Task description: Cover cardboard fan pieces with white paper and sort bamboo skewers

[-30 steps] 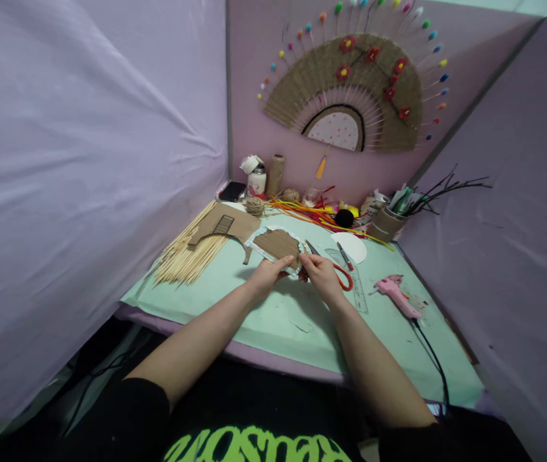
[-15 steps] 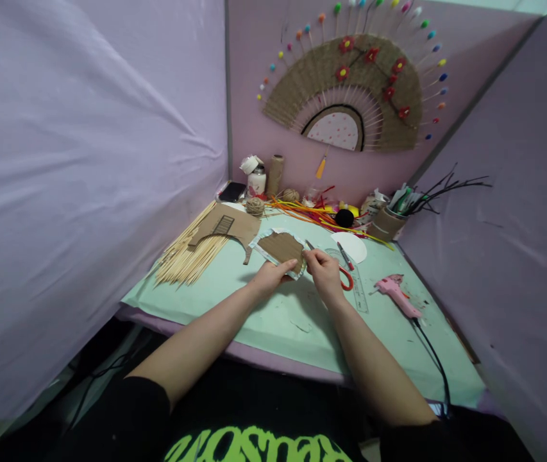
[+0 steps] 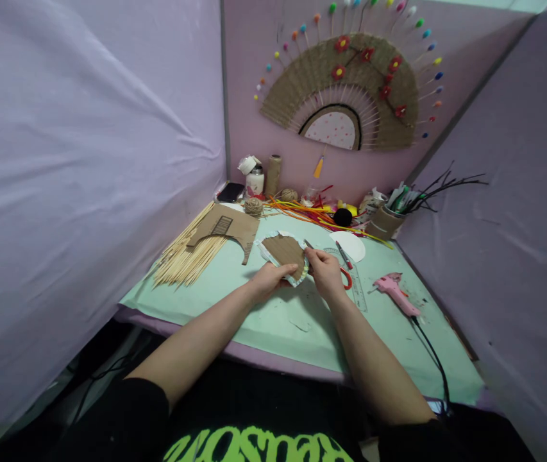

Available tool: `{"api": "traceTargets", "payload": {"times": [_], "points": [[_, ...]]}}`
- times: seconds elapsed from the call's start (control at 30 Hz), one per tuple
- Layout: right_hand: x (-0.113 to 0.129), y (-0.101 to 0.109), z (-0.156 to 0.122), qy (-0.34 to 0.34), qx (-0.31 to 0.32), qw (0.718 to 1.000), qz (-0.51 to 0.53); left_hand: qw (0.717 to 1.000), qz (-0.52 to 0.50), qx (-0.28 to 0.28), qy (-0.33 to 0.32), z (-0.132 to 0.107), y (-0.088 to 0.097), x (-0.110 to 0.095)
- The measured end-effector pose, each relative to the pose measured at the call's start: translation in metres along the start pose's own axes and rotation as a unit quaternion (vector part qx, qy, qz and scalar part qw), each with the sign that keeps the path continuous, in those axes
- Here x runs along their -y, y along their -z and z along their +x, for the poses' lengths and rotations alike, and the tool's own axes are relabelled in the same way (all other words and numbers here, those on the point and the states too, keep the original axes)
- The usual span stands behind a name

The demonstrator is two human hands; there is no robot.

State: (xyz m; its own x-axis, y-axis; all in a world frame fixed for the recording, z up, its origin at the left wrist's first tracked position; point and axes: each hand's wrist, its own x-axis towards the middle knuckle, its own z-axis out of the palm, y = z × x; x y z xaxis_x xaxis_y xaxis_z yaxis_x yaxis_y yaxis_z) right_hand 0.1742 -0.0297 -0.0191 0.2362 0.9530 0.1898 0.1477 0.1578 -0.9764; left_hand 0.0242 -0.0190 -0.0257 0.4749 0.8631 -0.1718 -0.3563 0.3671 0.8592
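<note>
A half-round piece of brown cardboard (image 3: 281,247) with a pale paper border folded over its edge is held up above the table. My left hand (image 3: 273,281) grips its lower edge, thumb on top and fingers underneath. At the right edge, my right hand (image 3: 326,273) pinches the border between thumb and fingers. Scissors with an orange-red handle (image 3: 347,278) lie partly hidden behind my right hand. A clear plastic ruler (image 3: 360,295) and a pen (image 3: 344,255) are just beyond that hand.
Left are thin wooden sticks (image 3: 177,273) under a cut cardboard sheet (image 3: 206,224). A pink glue gun (image 3: 398,294) with a black cord lies right. Twine balls (image 3: 253,206), coloured pipe cleaners (image 3: 297,208) and a holder with twigs (image 3: 385,222) line the back. A decorated fan (image 3: 297,83) hangs above.
The cardboard piece has turned slightly and its left end has shifted to the right. My right hand stays at its right edge, and the view has moved a little.
</note>
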Motion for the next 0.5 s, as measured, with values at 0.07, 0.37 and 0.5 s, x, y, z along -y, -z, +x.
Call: {"api": "traceTargets", "payload": {"times": [0.07,0.37,0.5], "points": [[0.004,-0.001,-0.003,0.05,-0.028,0.997,-0.06,1.0,0.008,-0.017,-0.002,0.002,0.001,0.002],[-0.002,-0.004,-0.001,-0.01,0.003,1.0,0.021,1.0,-0.006,0.01,-0.018,0.002,0.001,0.0],[0.002,-0.003,-0.003,0.048,-0.007,0.998,-0.038,0.999,0.013,0.005,-0.036,0.005,0.005,0.006]]}}
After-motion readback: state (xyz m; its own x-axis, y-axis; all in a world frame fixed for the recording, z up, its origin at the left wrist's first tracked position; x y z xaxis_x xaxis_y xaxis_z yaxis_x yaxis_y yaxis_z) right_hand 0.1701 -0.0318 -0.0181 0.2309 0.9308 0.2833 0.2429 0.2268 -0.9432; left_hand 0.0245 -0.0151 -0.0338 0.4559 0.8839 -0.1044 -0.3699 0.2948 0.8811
